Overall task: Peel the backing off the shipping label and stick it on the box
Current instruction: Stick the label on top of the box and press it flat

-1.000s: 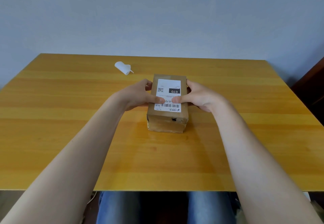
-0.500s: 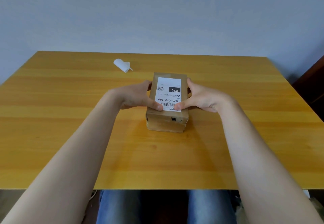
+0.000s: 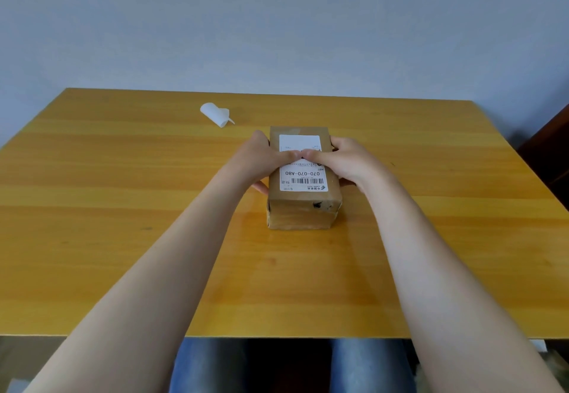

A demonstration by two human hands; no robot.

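Note:
A small brown cardboard box (image 3: 303, 212) stands in the middle of the wooden table. A white shipping label (image 3: 303, 177) with a barcode lies flat on its top. My left hand (image 3: 261, 161) grips the box's left side and my right hand (image 3: 345, 161) grips its right side. Both thumbs press down on the middle of the label, their tips touching. The thumbs hide the label's black band.
The curled white backing paper (image 3: 215, 114) lies on the table (image 3: 123, 208) behind and left of the box. A dark piece of furniture (image 3: 551, 152) stands past the table's right edge. My knees in jeans show below the near edge.
My thumbs have slid from the label's near end, by the barcode, up to its middle. The box has stayed in place.

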